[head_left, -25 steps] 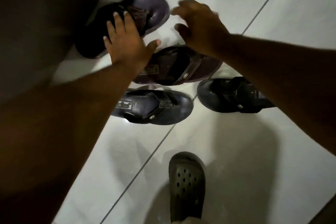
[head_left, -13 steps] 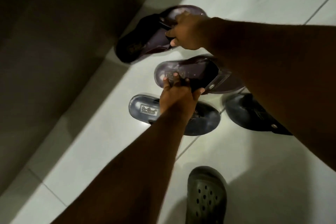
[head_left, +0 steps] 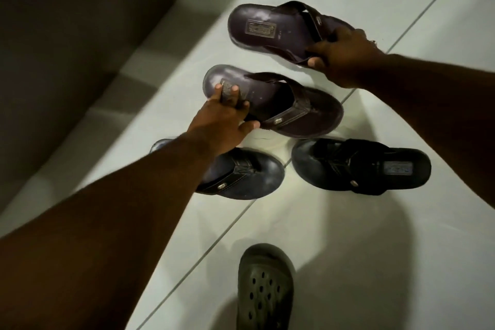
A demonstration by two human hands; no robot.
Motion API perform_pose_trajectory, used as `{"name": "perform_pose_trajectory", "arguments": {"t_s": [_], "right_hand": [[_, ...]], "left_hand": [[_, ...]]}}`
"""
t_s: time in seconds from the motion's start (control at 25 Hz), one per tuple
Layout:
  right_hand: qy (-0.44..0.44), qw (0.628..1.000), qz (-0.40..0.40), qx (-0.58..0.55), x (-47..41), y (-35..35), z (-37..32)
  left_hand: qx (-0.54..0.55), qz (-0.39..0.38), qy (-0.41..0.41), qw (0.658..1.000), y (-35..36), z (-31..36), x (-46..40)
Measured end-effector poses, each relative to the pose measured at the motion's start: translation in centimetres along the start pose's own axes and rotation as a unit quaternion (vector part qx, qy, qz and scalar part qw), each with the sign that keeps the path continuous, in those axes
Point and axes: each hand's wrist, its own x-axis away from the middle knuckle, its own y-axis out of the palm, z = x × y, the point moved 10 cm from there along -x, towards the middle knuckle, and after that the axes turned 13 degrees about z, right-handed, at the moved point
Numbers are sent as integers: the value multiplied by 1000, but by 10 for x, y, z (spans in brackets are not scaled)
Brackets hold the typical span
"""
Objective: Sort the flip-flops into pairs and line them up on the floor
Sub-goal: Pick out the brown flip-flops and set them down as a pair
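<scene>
- Left hand [head_left: 222, 123] grip pinches the near brown flip-flop [head_left: 281, 104]; right hand [head_left: 345, 59] grip clasps the far brown flip-flop [head_left: 270, 27].
- Risk: swinging either could knock the black flip-flops [head_left: 361, 166] askew.

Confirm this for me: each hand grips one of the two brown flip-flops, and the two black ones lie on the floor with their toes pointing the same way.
Not quite. The head view shows the black flip-flops toe to toe: the left one points right, the right one points left. The rest holds: the left hand grips the nearer brown flip-flop, the right hand the farther brown flip-flop.
</scene>
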Motion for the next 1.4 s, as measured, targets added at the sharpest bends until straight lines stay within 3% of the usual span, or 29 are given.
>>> {"name": "perform_pose_trajectory", "arguments": {"t_s": [0.16,0.24,0.4,0.68,0.92,1.28,1.4], "right_hand": [[3,1000,-18,5,7,13,6],[6,998,-30,-52,11,14,3],[29,997,-25,-62,24,8,7],[113,988,-26,-106,42,16,14],[100,992,-54,-54,67,22,1],[110,989,-83,-50,89,33,-36],[143,984,-18,-109,103,19,-32]], "left_hand": [[29,60,-2,998,-18,22,-28],[-1,41,-8,999,-6,29,-28],[-6,36,-21,999,5,22,-28],[-41,59,75,995,-8,14,-46],[-45,65,110,991,-9,12,-32],[-28,29,88,995,-3,-7,6],[17,66,14,998,-11,-26,20]]}}
